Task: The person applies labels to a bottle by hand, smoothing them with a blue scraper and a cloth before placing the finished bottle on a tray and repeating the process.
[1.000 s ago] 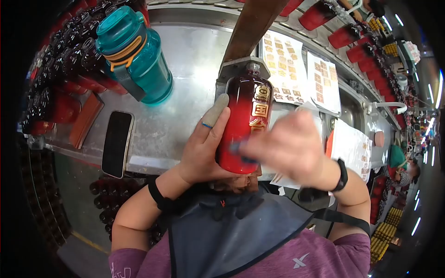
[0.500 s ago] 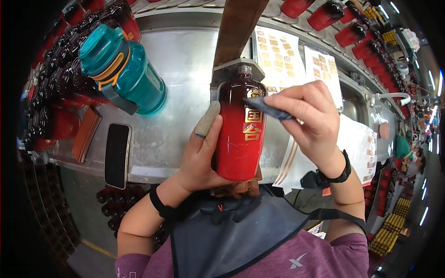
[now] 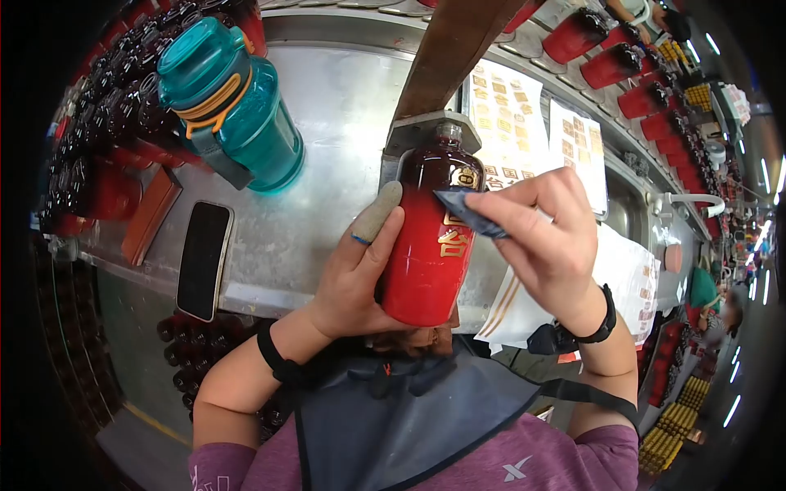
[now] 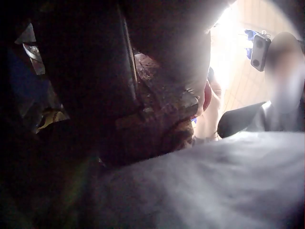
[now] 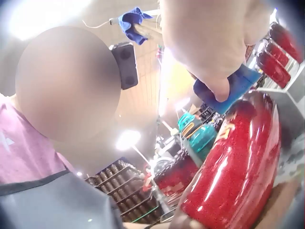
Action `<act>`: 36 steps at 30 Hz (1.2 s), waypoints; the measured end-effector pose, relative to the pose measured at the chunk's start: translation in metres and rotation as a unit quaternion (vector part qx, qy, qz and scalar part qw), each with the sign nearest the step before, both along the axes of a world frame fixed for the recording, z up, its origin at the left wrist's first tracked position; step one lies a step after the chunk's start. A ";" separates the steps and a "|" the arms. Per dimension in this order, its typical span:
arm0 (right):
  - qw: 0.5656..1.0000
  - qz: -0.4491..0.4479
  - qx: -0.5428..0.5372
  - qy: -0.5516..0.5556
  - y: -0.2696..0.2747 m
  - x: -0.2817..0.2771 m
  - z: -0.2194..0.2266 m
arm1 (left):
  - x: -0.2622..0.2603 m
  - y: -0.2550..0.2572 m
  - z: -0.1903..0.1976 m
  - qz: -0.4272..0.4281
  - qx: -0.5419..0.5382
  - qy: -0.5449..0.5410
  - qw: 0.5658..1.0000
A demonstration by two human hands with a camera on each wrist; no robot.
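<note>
A glossy red bottle (image 3: 417, 278), darkening to black at its shoulder, lies tilted with its neck in a metal holder (image 3: 409, 135). Gold characters run down its right side. My left hand (image 3: 348, 278) grips the bottle from the left, a pale finger cot (image 3: 378, 213) on one finger. Between thumb and fingers, my right hand (image 3: 553, 237) pinches a flat, dark blue scraper (image 3: 471, 214). Its edge overlaps the middle character. From the right wrist view, the scraper (image 5: 243, 83) is right at the bottle's (image 5: 233, 171) shoulder. The left wrist view is mostly dark, with grey fabric below.
A teal water bottle (image 3: 266, 135) and a phone (image 3: 205, 262) are on the metal table to the left, near a brown case (image 3: 151, 214). Many red-black bottles crowd the far left. Sheets of gold decals (image 3: 508, 114) lie to the right, before a sink and more bottles.
My right hand was blurred low on the bottle, then moved up to the upper characters with the scraper, and is now slightly lower, over the middle one. My left hand keeps its grip.
</note>
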State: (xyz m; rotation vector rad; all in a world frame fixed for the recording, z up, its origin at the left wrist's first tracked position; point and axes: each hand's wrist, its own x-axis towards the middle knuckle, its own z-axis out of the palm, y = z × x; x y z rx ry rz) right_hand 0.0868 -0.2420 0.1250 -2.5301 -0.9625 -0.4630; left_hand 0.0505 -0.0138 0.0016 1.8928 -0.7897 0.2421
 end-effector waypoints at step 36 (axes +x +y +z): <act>0.955 -0.016 0.136 0.262 0.004 -0.019 -0.014 | -0.002 0.002 -0.004 0.002 0.000 -0.037 0.999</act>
